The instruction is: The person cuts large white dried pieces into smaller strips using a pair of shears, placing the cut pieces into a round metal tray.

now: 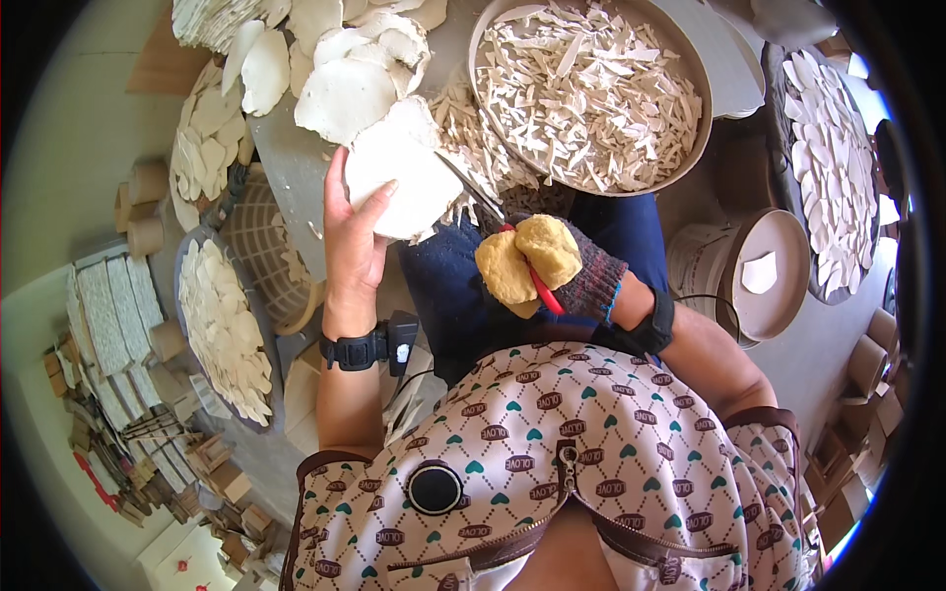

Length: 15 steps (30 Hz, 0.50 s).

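Observation:
My left hand (357, 222) is closed on a thin, flat white slice (399, 172), thumb on its face and fingers behind it. The slice has a ragged outer edge and a straighter lower edge. In my right hand (586, 271), which wears a dark knitted glove, is a pair of scissors (481, 197) with red handles. Thick yellow foam padding (547, 251) wraps round those handles and hides most of my right fingers. The scissor blades point up and left, close beside the slice's right edge; whether they touch it I cannot tell.
Past my hands a round pan (708, 128) holds white trimmings, with more trimmings heaped beside it. White slices (350, 94) pile up at the far left of the table. Trays of slices (227, 330) stand at both sides. A lidded bucket (783, 286) stands right, a woven basket (266, 236) left.

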Each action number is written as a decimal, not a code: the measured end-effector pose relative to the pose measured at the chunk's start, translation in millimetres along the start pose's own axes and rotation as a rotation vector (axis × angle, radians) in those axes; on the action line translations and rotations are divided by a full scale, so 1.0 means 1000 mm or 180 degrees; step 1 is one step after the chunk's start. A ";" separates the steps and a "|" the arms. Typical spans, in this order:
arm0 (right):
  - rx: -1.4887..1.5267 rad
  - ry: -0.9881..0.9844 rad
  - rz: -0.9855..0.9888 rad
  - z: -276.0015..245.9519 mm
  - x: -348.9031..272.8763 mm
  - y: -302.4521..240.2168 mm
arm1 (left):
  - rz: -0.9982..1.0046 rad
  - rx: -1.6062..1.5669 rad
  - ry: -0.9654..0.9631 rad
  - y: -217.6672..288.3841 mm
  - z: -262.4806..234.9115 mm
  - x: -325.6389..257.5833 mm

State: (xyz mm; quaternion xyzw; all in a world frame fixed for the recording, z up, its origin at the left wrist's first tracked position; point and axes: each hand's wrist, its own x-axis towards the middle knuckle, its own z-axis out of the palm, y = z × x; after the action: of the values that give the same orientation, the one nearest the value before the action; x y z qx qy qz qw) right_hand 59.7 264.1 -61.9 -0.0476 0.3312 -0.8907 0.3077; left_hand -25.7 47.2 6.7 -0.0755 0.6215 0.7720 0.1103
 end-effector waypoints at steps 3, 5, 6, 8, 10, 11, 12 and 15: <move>-0.0259 0.0085 -0.0048 -0.009 0.000 0.005 | -0.0189 -0.0180 -0.0042 0.005 -0.003 0.001; -0.1492 0.0137 -0.0229 -0.012 -0.005 -0.002 | -0.0777 -0.0546 -0.0138 0.014 -0.013 0.002; -0.2322 0.0087 -0.0255 -0.008 -0.007 -0.013 | -0.0750 -0.0529 -0.0115 0.018 -0.018 0.001; -0.4046 0.0029 -0.0359 -0.001 -0.012 -0.034 | -0.0160 0.0002 -0.0628 0.027 -0.025 -0.001; -0.3616 0.0078 -0.0704 -0.008 -0.010 -0.027 | -0.0140 0.0307 -0.0557 0.027 -0.033 0.006; -0.3469 0.0086 -0.0814 -0.005 -0.008 -0.028 | 0.0358 0.0628 -0.0759 0.028 -0.033 0.010; -0.3844 0.0057 -0.0825 -0.001 -0.008 -0.035 | 0.0856 0.0947 -0.0959 0.029 -0.033 0.012; -0.4398 0.0207 -0.0834 0.008 -0.005 -0.046 | 0.1006 0.0890 -0.0963 0.035 -0.036 0.011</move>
State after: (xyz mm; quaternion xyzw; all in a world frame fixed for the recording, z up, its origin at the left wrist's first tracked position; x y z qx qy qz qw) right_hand 42.5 289.5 -26.8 -0.2451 0.8217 -0.5071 0.0871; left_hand -45.9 5.8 29.2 0.1549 0.7027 0.6887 0.0894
